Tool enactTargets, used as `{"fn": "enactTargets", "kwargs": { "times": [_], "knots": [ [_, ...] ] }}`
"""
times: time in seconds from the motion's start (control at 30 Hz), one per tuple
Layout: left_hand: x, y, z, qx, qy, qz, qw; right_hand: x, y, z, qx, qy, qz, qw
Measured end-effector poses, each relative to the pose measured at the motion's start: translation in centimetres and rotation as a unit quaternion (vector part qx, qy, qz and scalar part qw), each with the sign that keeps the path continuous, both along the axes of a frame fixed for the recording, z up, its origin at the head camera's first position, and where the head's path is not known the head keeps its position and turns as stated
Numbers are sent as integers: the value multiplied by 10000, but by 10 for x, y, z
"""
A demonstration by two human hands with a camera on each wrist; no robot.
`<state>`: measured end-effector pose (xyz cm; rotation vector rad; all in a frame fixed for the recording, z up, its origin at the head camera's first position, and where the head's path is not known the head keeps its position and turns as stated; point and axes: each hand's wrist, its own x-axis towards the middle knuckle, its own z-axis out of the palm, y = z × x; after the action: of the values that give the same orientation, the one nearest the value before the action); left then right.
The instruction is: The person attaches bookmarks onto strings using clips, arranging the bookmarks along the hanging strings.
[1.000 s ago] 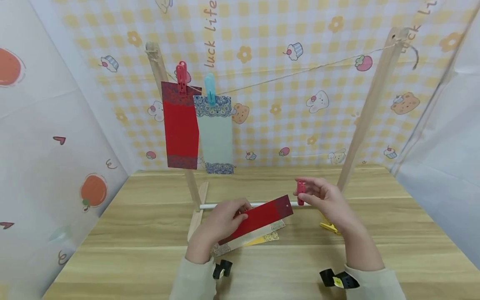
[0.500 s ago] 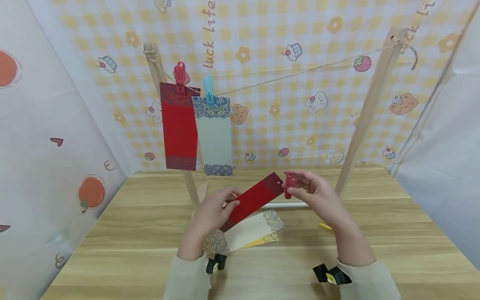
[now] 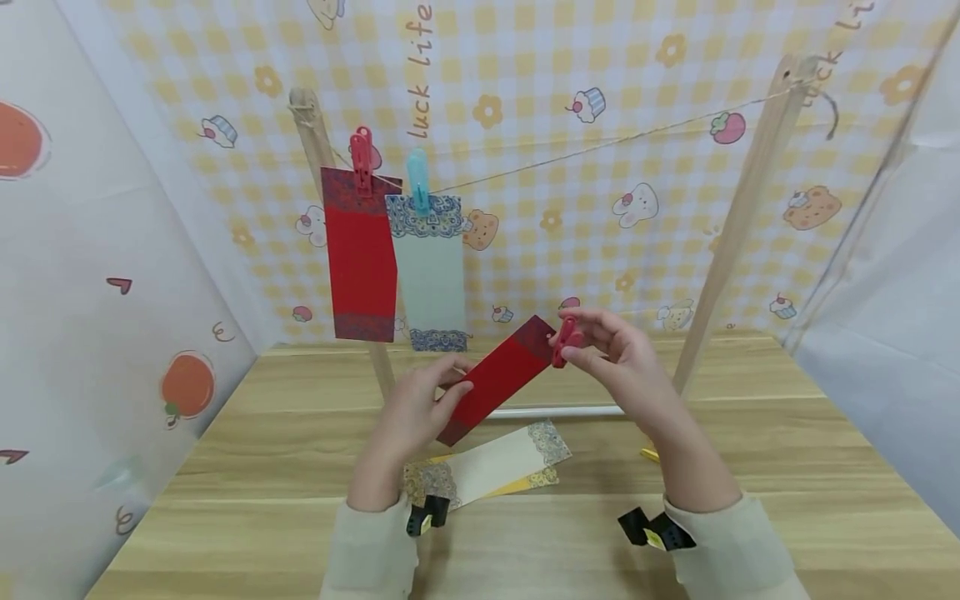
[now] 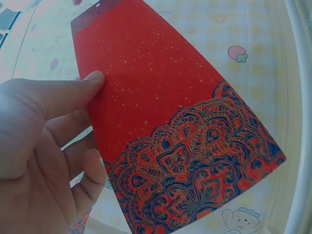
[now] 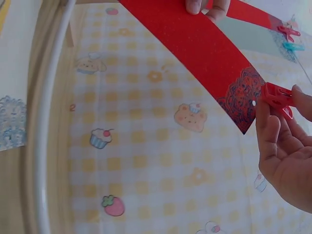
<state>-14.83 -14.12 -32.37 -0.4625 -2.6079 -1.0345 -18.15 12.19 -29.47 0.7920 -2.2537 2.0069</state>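
My left hand [image 3: 423, 400] pinches a red bookmark card [image 3: 501, 379] by its left long edge, thumb on the front face. In the left wrist view the card [image 4: 146, 68] shows gold flecks and a dark blue lace pattern at its lower end. My right hand [image 3: 622, 362] holds a red clothespin [image 3: 564, 340] between thumb and fingers, close beside the card's punched upper end. The right wrist view has that clothespin [image 5: 277, 96] right at the patterned end; whether they touch I cannot tell. Both hands are raised over the table.
A string [image 3: 570, 153] runs between two wooden posts [image 3: 731, 233]. From its left part hang a red card [image 3: 362, 267] under a red clothespin and a pale green card [image 3: 431, 279] under a blue one. Cream [image 3: 498, 462] and yellow cards lie on the table, with a yellow clothespin [image 3: 650, 455] at right.
The left hand has lifted the red card up off the other cards and tilted it more steeply. The right hand has moved up and left, bringing the red clothespin to the card's end.
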Motion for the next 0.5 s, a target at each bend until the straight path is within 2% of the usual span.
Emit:
{"fn": "enactTargets", "kwargs": {
  "times": [0.13, 0.33, 0.5],
  "knots": [
    [0, -1, 5, 121, 32, 34, 9999, -3, -5, 13, -95, 296, 65, 9995],
    [-3, -2, 8, 154, 452, 34, 9989, -11, -15, 33, -19, 604, 28, 9982],
    [-5, -3, 10, 232, 620, 76, 9978, -15, -22, 49, -150, 731, 97, 9972]
  ]
}}
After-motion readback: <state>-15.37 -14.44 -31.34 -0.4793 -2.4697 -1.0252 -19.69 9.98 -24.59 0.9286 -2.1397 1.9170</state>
